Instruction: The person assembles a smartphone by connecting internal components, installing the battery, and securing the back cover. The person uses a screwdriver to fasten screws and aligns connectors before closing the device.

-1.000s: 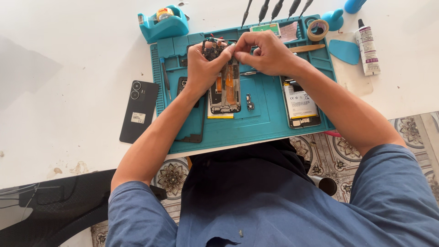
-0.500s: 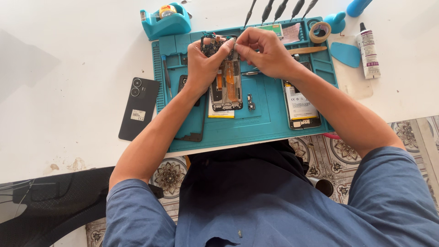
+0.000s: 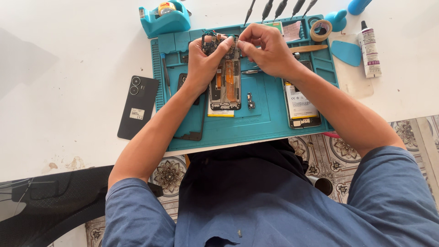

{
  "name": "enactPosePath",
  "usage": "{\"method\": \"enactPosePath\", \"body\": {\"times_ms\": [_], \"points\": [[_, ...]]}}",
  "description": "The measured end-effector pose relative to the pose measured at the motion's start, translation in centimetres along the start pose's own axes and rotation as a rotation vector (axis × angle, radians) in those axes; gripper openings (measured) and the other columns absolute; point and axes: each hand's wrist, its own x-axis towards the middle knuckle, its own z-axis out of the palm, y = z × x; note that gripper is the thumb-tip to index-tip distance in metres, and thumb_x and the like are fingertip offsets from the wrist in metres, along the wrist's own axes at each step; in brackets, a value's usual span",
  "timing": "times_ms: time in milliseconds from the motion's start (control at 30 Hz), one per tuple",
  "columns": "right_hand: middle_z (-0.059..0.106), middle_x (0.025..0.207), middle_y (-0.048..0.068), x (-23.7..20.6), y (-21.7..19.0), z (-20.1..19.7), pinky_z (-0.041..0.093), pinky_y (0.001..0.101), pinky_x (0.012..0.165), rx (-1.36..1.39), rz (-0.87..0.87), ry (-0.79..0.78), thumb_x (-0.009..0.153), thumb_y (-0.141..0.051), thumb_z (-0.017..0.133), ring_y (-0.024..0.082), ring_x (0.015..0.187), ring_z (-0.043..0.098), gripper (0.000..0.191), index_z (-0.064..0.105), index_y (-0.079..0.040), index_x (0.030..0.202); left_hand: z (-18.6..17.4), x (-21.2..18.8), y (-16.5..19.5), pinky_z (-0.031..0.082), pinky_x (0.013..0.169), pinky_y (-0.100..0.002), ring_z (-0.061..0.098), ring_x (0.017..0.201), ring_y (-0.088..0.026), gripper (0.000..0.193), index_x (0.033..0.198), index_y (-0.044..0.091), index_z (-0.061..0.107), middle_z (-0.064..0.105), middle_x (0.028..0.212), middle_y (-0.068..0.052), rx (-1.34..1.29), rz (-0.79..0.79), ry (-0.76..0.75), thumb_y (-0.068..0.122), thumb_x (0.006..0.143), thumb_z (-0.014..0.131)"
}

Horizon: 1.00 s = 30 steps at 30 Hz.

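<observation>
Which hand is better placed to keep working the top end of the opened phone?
Probably right: the right hand has its fingers pinched at the opened phone's top edge, while the left hand grips and steadies it.

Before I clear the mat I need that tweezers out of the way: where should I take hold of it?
Grip the tweezers by the wider rear end, coming from above on the right. It lies flat on the teal mat, close beside the opened phone and just under the right hand, so a pinch across its two arms seems safest.
</observation>
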Motion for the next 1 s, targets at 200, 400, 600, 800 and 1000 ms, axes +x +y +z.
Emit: {"method": "enactPosePath", "body": {"times_ms": [200,400,600,800,1000], "points": [[0.063,0.091,0.000,-0.02,0.21,0.05,0.053,0.0213,0.071,-0.052,-0.074,0.007,0.109,-0.010,0.064,0.005,0.081,0.059,0.010,0.065,0.000,0.106,-0.05,-0.11,0.04,0.054,0.059,-0.020,0.066,0.068,-0.004,0.018,0.095,0.003,0.076,0.074,0.081,-0.001,0.103,0.012,0.002,0.020,0.097,0.075],[0.062,0.093,0.000,-0.14,0.07,0.08,0.055,0.0220,0.072,-0.062,-0.070,0.008,0.110,-0.010,0.062,0.004,0.083,0.059,0.011,0.064,0.000,0.107,0.04,-0.10,0.19,0.054,0.057,-0.020,0.066,0.066,-0.004,0.018,0.094,0.003,0.076,0.074,0.080,-0.001,0.085,0.009,-0.011,0.021,0.096,0.075],[0.062,0.092,0.001,-0.17,-0.11,0.18,0.055,0.0221,0.070,-0.074,-0.068,0.011,0.110,-0.010,0.062,0.005,0.081,0.058,0.011,0.064,0.001,0.107,0.02,-0.11,0.24,0.054,0.058,-0.020,0.066,0.067,-0.004,0.018,0.093,0.002,0.076,0.074,0.080,-0.001,0.069,0.009,-0.013,0.020,0.097,0.075],[0.061,0.089,0.001,-0.04,-0.17,0.18,0.053,0.0217,0.066,-0.052,-0.037,-0.005,0.109,-0.010,0.061,0.005,0.077,0.060,0.012,0.062,0.001,0.106,-0.04,-0.05,0.28,0.054,0.058,-0.020,0.066,0.067,-0.003,0.018,0.093,0.003,0.076,0.074,0.080,-0.001,0.080,0.016,-0.013,0.020,0.096,0.075],[0.061,0.088,0.001,0.01,-0.10,0.17,0.053,0.0220,0.065,-0.031,-0.031,-0.011,0.109,-0.010,0.060,0.006,0.076,0.060,0.013,0.061,0.002,0.104,-0.06,-0.04,0.17,0.052,0.057,-0.020,0.064,0.066,-0.003,0.018,0.092,0.002,0.077,0.073,0.078,0.000,0.134,0.019,0.000,0.020,0.096,0.075]]}}
